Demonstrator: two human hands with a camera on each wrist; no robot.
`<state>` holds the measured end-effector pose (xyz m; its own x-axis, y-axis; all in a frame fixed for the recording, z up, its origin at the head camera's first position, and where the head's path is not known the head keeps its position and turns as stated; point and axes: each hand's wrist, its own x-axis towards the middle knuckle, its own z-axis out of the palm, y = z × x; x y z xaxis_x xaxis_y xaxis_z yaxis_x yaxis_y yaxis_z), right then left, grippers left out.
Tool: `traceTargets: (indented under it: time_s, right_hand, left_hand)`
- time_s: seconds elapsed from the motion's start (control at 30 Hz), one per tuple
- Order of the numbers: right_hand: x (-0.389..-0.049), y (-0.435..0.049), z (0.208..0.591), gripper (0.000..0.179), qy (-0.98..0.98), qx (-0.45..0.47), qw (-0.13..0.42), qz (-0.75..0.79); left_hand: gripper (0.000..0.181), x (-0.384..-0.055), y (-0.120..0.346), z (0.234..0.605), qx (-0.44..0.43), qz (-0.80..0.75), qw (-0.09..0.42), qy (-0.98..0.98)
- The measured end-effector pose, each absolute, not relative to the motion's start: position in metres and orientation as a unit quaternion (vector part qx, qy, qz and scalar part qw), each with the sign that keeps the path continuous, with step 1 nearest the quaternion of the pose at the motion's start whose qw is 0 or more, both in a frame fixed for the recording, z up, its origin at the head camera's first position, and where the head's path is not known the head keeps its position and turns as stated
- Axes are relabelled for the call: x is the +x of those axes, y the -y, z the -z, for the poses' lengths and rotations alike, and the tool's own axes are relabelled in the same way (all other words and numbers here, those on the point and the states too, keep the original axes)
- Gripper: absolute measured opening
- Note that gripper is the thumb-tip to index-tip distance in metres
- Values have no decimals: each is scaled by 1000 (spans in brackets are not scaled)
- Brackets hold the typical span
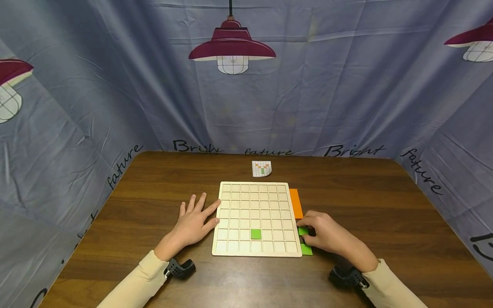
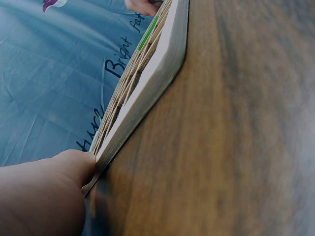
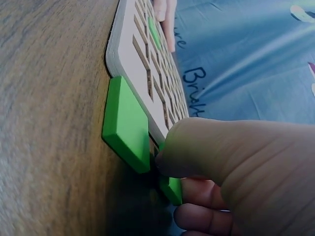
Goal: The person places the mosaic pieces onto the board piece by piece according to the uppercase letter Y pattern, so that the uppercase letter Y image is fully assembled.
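Observation:
A pale wooden grid board (image 1: 245, 223) lies on the table, with one green square tile (image 1: 256, 234) set in a cell of its second row from the front. My left hand (image 1: 194, 225) rests flat with fingers spread, thumb and index fingertip against the board's left edge. Off the right edge, my right hand (image 1: 327, 231) pinches another green tile (image 1: 303, 231) between thumb and index finger; the thumb partly hides it in the right wrist view. A third green tile (image 3: 125, 130) lies beside the board's front right corner, just nearer than the thumb.
Orange tiles (image 1: 296, 204) lie along the board's right edge, beyond the right hand. Behind the board is a small paper card (image 1: 262, 168) printed with an orange and green grid pattern. Grey-blue curtain (image 1: 246, 111) encloses the back and sides of the brown table (image 1: 161, 179).

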<state>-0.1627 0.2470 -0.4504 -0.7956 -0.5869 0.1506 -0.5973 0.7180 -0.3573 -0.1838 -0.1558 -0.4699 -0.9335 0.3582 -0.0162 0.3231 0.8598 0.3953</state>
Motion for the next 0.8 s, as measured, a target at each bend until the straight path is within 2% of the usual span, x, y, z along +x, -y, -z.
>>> traceTargets:
  time_s: [0.57, 0.8]
  right_hand:
    - [-166, -244, 445, 27, 927, 319, 14, -195]
    - [-170, -238, 442, 22, 925, 328, 21, -190]
  left_hand:
    - [58, -184, 157, 471, 180, -188, 41, -965]
    - [58, -185, 155, 471, 178, -190, 47, -964]
